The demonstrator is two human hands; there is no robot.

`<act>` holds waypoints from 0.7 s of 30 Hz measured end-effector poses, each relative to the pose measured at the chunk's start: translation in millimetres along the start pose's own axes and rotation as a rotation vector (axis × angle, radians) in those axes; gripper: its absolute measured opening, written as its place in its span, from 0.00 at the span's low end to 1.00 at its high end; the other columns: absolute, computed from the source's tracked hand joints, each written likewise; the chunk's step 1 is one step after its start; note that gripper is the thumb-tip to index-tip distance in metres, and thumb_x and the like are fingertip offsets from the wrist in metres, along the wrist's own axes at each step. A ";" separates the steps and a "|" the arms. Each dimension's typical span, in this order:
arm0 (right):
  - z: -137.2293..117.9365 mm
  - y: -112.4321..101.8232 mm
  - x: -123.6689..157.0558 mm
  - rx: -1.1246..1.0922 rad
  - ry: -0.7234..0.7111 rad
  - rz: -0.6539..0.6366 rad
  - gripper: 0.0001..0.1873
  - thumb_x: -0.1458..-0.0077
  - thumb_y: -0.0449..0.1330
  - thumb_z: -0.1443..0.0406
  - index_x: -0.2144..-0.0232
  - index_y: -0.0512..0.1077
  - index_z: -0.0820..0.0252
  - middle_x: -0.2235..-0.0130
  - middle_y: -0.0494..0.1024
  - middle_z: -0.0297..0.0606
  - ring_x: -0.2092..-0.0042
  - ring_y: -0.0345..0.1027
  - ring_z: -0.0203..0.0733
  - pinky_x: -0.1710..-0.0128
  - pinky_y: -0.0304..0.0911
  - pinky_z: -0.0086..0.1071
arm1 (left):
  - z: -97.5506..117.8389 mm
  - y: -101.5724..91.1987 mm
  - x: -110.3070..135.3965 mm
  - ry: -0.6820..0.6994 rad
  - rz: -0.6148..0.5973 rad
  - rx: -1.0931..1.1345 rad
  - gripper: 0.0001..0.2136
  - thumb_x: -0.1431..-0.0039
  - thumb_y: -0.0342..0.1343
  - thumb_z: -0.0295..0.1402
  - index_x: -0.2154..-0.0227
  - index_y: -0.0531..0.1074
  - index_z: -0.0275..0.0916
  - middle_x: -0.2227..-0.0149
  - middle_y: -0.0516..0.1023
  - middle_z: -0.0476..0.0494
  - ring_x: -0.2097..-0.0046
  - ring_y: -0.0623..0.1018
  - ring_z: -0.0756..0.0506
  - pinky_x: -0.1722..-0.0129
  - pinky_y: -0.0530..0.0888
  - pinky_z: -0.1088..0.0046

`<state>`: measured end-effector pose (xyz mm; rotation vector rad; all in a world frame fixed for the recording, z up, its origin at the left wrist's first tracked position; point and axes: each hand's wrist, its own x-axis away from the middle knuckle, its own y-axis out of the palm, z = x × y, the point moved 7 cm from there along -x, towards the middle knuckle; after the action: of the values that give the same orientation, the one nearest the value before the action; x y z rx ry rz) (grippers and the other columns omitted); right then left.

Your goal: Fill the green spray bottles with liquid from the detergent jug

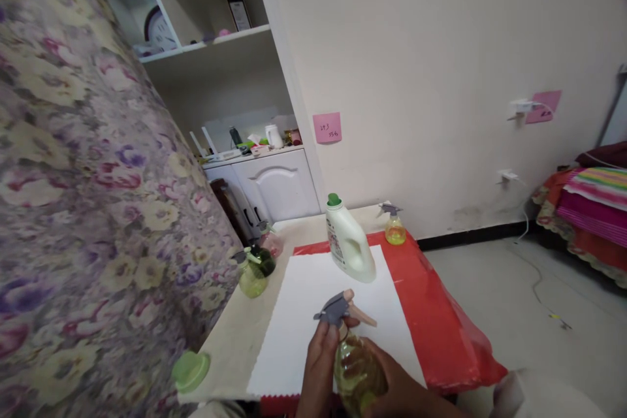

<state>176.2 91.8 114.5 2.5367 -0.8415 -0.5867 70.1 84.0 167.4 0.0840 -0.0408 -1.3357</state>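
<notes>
Both my hands hold a clear spray bottle of yellowish liquid at the table's near edge. My left hand grips it by the neck, just under the grey trigger head with its pinkish trigger. My right hand wraps round the bottle's body from the right. Beyond them, a white detergent jug with a green cap stands on a white sheet.
A red plastic cover lies over the table's right side. A small yellow spray bottle stands at the far corner, green and pink spray bottles at the left, a green lid near the front. A floral curtain hangs on the left.
</notes>
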 end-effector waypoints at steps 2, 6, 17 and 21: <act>-7.9 13.0 0.8 -0.058 0.030 -0.067 0.53 0.78 0.78 0.58 0.45 0.65 0.53 0.51 0.75 0.42 0.48 0.69 0.56 0.47 0.61 0.48 | 2.6 6.0 4.3 -0.024 -0.086 0.104 0.26 0.47 0.58 0.51 0.51 0.74 0.39 0.55 0.79 0.38 0.51 0.76 0.36 0.50 0.70 0.60; -12.3 22.4 3.4 -0.066 0.084 -0.142 0.52 0.71 0.76 0.57 0.42 0.62 0.53 0.48 0.74 0.44 0.44 0.66 0.58 0.44 0.59 0.49 | -5.4 12.7 9.5 -0.078 -0.184 0.282 0.23 0.49 0.60 0.50 0.57 0.76 0.39 0.60 0.79 0.39 0.59 0.79 0.39 0.57 0.73 0.63; -4.4 -4.6 -0.8 0.283 -0.066 0.010 0.57 0.68 0.75 0.51 0.38 0.56 0.51 0.38 0.62 0.48 0.35 0.51 0.57 0.37 0.49 0.50 | -27.2 -1.5 6.6 0.009 0.102 0.095 0.18 0.50 0.61 0.49 0.66 0.78 0.37 0.63 0.81 0.40 0.58 0.78 0.40 0.59 0.72 0.67; -19.1 9.2 0.3 0.309 -0.027 0.057 0.51 0.67 0.73 0.46 0.41 0.61 0.52 0.45 0.70 0.48 0.40 0.59 0.60 0.41 0.55 0.52 | -13.8 2.4 13.2 0.003 0.105 0.059 0.19 0.52 0.62 0.50 0.66 0.78 0.38 0.65 0.81 0.42 0.65 0.77 0.43 0.65 0.71 0.70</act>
<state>181.7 89.4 134.8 2.7724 -1.0843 -0.5063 76.6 72.2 153.7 0.1319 -0.0813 -1.2293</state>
